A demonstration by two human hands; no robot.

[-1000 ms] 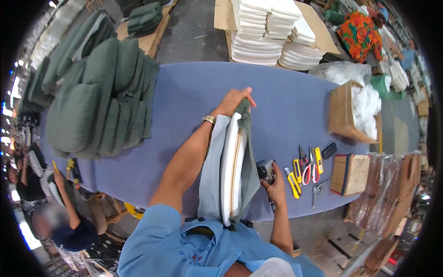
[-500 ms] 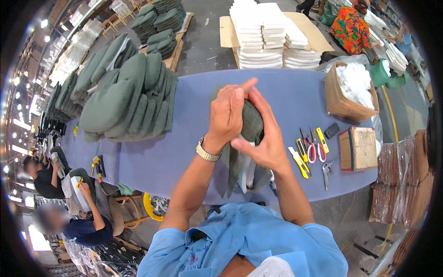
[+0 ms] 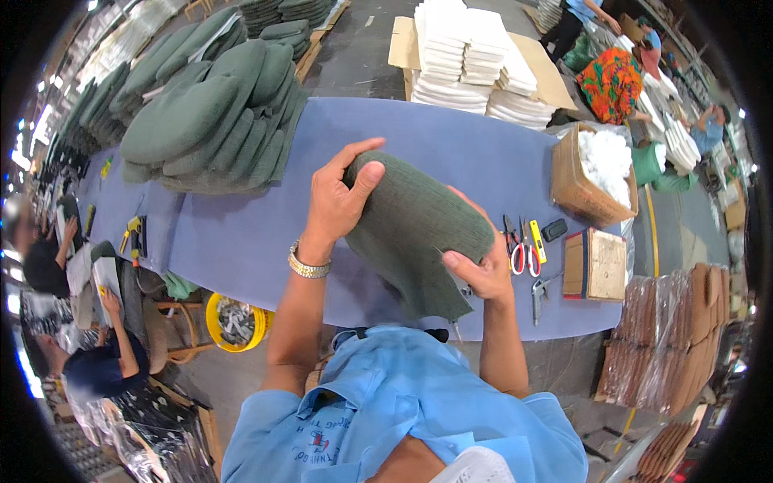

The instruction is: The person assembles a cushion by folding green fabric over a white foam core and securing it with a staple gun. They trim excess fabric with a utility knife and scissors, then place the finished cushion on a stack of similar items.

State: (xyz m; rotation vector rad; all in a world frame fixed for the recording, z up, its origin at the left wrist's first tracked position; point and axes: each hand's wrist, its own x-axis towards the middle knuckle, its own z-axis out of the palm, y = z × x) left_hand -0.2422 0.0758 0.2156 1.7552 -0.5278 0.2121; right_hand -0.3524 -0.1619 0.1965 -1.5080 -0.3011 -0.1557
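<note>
A dark green fabric-covered cushion [image 3: 415,217] is held up between my two hands above the blue-covered table [image 3: 266,258]. It lies tilted, with its rounded top toward the far side and a loose flap of cloth hanging toward my body. My left hand [image 3: 338,197] grips its upper left end, thumb on the near face. Around the right end closes my right hand [image 3: 487,270], its thumb in front and its fingers partly hidden behind the cushion. The cushion's underside cannot be seen. Beyond my left hand rises a pile of green cushions [image 3: 213,121].
On the right of the table lie red-handled scissors [image 3: 523,253], a yellow cutter [image 3: 537,241], a grey metal tool [image 3: 538,302], a small box [image 3: 594,266] and a carton of white stuffing [image 3: 576,181]. A yellow tub [image 3: 213,322] stands by the front edge. Co-workers sit at left.
My hands have moved apart, from pressed around the cushion's end to gripping both its sides. The cushion has turned, so its broad green face now shows. The whole view has shifted slightly.
</note>
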